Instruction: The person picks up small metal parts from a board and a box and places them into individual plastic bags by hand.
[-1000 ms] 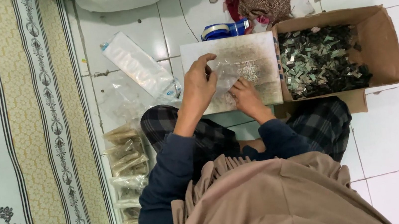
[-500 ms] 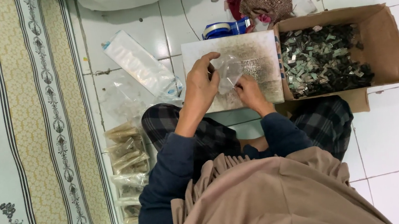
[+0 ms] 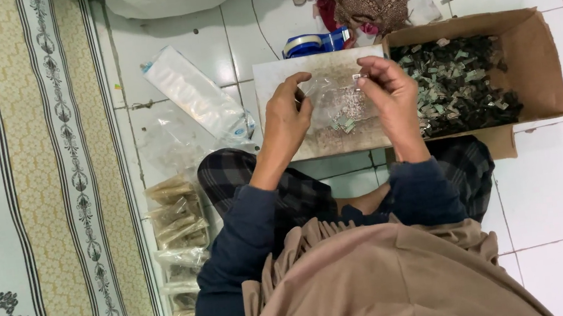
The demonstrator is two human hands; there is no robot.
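Seen from above, the left hand (image 3: pixel 289 118) and the right hand (image 3: pixel 391 92) each pinched an upper corner of a small clear plastic bag (image 3: pixel 340 105), stretching it open between them. The bag was thin, glossy and crinkled, with a few small grey-green bits gathered at its bottom. It hung just above a pale, stained board (image 3: pixel 322 143) lying on the white tiled floor (image 3: pixel 559 176). Just right of the board sat an open cardboard box (image 3: pixel 542 61) heaped with the same dark bits. Beyond the board lay a blue tape dispenser (image 3: pixel 314 43). To the left, filled packets (image 3: pixel 177 219) lay stacked beside a patterned mat (image 3: pixel 30 186).
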